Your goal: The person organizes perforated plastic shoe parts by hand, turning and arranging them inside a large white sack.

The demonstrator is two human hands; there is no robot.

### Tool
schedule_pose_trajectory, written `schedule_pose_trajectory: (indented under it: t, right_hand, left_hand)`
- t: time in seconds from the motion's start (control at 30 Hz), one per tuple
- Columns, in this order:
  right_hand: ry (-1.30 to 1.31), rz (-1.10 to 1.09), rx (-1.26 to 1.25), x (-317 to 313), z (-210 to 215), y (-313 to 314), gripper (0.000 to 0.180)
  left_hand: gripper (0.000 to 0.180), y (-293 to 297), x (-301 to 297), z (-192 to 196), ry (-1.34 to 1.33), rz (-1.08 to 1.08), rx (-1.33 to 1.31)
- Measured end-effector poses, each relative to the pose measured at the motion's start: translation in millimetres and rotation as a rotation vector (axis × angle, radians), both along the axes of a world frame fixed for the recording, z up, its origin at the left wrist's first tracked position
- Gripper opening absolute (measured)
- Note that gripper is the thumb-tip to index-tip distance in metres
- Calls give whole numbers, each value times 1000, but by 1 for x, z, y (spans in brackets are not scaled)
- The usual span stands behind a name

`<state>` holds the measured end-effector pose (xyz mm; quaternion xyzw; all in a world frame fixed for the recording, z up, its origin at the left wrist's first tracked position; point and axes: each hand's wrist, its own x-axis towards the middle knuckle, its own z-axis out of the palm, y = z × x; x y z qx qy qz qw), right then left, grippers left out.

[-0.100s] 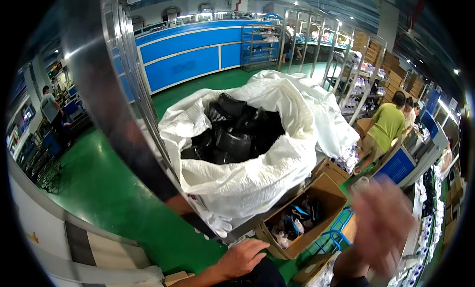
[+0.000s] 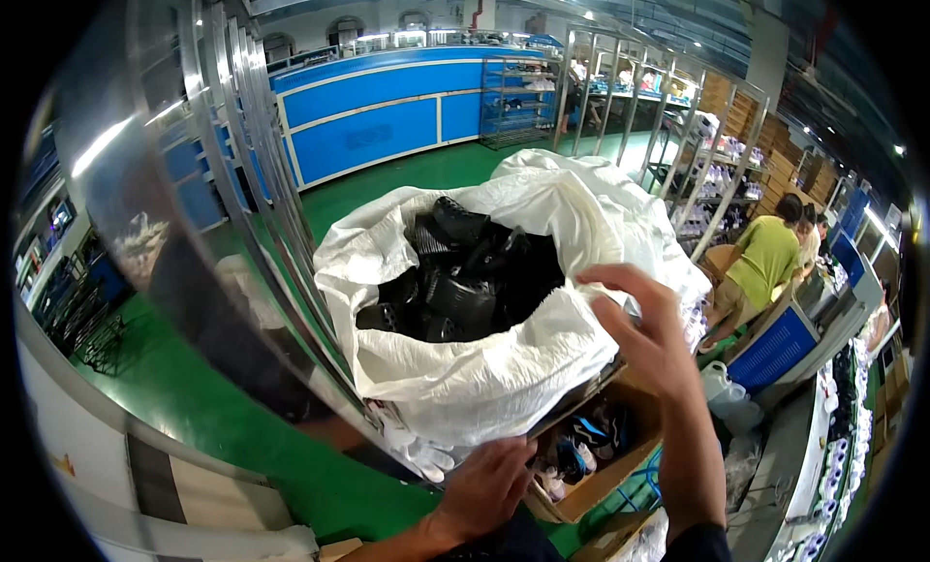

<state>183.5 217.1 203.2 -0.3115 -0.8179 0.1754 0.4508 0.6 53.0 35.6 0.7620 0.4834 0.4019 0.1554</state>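
A large white woven sack [image 2: 455, 388] stands open in front of me, its rim folded outward. Shiny black moulded pieces [image 2: 460, 296] with ribbed surfaces, possibly shoe parts, fill it. My right hand [image 2: 649, 325] is raised at the sack's right rim, fingers apart and bent, with nothing in them. Low at the sack's front, my left hand [image 2: 484, 489] has loosely bent fingers pointing right; I see nothing in it. Just right of that hand is a cardboard box [image 2: 591, 499] holding dark and blue shoes [image 2: 586, 446]. A white glove [image 2: 426, 457] lies below the sack's front left.
Metal rack posts [image 2: 276, 203] rise close on the left. Behind the first sack is a second white sack [image 2: 659, 242]. A person in a green shirt [image 2: 765, 257] stands at the right, near a bench line with shoes [image 2: 833, 455]. A blue-panelled unit [image 2: 363, 131] stretches across the back.
My right hand has swung left and up from the right side to the sack's rim. My left hand has moved slightly right. The view has shifted a little.
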Motion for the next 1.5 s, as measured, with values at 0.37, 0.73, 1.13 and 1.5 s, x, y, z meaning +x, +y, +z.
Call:
schedule_pose_trajectory:
  t: [0.37, 0.73, 1.13, 1.5]
  right_hand:
    - [-646, 428, -623, -39, -117, 191, 35]
    - [-574, 111, -206, -81, -169, 234, 82]
    - [-553, 327, 227, -81, -194, 235, 65]
    - [-37, 472, -118, -56, -130, 246, 28]
  left_hand:
    - [40, 119, 17, 4, 585, 168, -588]
    - [37, 126, 3, 24, 198, 423, -646]
    - [74, 303, -56, 31, 189, 1134, -737]
    - [51, 250, -78, 2, -567, 709, -332]
